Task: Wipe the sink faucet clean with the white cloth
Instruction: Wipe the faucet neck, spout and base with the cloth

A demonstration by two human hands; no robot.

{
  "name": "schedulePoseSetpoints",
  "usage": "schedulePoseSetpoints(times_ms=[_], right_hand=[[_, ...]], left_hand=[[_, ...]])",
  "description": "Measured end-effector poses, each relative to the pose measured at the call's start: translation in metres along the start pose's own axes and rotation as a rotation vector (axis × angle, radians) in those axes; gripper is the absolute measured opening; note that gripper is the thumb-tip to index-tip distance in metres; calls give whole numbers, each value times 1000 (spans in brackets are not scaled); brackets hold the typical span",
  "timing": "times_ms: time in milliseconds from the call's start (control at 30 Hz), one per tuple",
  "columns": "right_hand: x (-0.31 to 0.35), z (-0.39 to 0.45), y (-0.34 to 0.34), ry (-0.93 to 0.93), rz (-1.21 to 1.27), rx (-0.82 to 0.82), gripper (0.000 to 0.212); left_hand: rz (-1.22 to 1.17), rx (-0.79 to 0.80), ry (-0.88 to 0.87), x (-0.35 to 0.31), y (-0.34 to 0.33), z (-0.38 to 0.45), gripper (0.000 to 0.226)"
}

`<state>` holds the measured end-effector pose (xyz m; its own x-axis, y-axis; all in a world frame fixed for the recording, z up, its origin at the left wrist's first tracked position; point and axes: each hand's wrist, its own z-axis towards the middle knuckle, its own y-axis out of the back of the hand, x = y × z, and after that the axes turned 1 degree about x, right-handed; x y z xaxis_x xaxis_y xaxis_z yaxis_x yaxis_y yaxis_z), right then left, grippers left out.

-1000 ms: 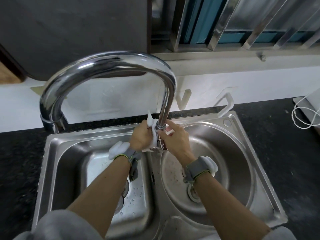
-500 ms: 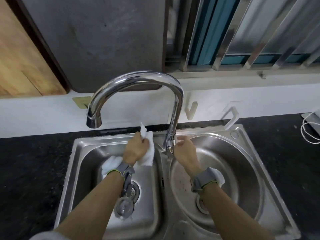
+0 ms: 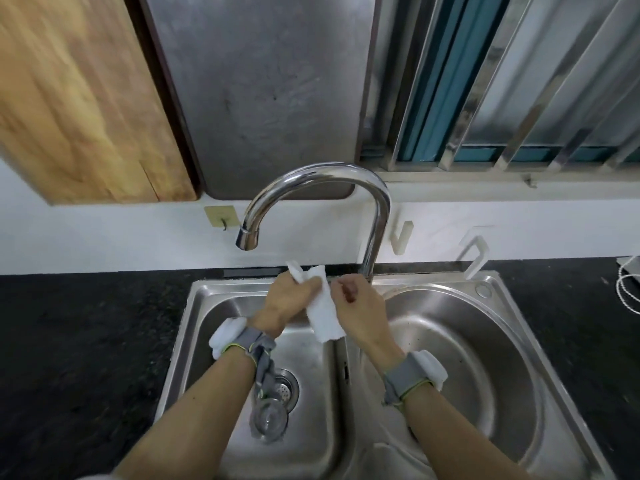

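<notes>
Now, centre frame, the left hand [image 3: 289,301] has its fingers clamped on the white cloth [image 3: 323,311], the right hand [image 3: 360,306] pinching its edge, off the faucet [image 3: 375,237]; looks like refolding; next, press it back onto chrome.

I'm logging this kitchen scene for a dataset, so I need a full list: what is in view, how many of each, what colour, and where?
Faucet: 1, chrome, gooseneck, rising behind the divider between the basins, spout over the left basin.
White cloth: 1, white, hanging over the sink's middle.
Sink: 1, steel, two basins, set in the counter.
Drain strainer: 1, steel, left basin floor.
Counter: 1, black speckled, around the sink.
Wall hooks: 2, white, on the wall behind the sink.
Wooden board: 1, light brown, upper left.
Metal panel: 1, grey, behind the faucet.
Window bars: several, silver, upper right.
Cord: 1, white, far right.
Wrist straps: 2, grey and white, one per wrist.
Left hand: 1, grip on the cloth.
Right hand: 1, beside the cloth's edge.
</notes>
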<state>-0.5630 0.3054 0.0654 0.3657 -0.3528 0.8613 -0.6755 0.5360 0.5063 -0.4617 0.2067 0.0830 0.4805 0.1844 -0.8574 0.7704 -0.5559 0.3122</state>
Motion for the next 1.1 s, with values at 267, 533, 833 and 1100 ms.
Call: schedulePoseSetpoints(times_ms=[267, 533, 833, 1100], right_hand=[[27, -7, -13, -111, 325, 262, 17], [52, 3, -19, -386, 756, 184, 27], [114, 21, -37, -256, 667, 191, 5], [130, 21, -38, -419, 796, 183, 20]], left_hand=[[-148, 92, -79, -12, 24, -19, 24], [-118, -191, -85, 3, 60, -23, 18], [144, -408, -365, -25, 100, -30, 42], [321, -345, -528, -42, 94, -30, 33]])
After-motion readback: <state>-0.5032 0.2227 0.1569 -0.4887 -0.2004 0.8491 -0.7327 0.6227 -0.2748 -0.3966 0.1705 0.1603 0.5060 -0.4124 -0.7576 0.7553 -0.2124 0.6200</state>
